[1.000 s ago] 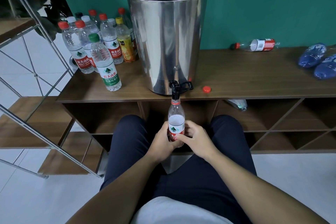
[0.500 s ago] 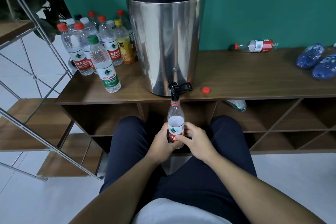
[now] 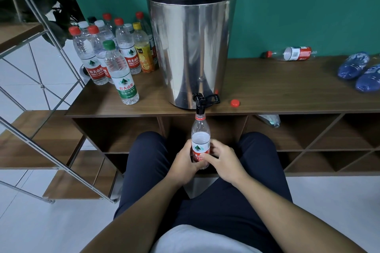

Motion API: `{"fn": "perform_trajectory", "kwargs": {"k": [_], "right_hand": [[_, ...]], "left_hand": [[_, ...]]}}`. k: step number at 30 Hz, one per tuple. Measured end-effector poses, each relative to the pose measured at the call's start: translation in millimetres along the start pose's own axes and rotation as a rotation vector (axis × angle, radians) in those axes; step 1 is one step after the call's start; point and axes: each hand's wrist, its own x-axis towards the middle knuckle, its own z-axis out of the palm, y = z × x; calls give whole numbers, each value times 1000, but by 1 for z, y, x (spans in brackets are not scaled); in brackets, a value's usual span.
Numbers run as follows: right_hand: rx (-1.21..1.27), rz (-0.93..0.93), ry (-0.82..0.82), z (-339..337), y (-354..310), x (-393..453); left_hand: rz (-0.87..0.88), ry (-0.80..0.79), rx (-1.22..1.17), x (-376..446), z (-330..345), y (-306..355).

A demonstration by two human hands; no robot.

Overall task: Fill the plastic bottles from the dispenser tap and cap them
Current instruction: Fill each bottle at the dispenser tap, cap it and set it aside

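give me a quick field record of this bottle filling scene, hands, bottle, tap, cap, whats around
bottle being filled: uncapped plastic bottle, upright, neck right under the tap
tap: black tap at the base of the steel dispenser
left hand: left hand grips the bottle's lower part
right hand: right hand holds the bottle, thumb across the label
loose cap: red cap on the shelf top, right of the tap
capped bottles: group of standing bottles left of the dispenser
other: one bottle lying on its side by the wall
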Motion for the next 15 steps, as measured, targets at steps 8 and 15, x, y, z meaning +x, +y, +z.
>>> {"fn": "perform_trajectory", "kwargs": {"k": [8,15], "right_hand": [[-2,9,-4,0,1,1],[1,9,-3,1,-1,0]], "left_hand": [[-5,1,-4,-2,0,1],[-7,1,-3,-2,0,2]]}}
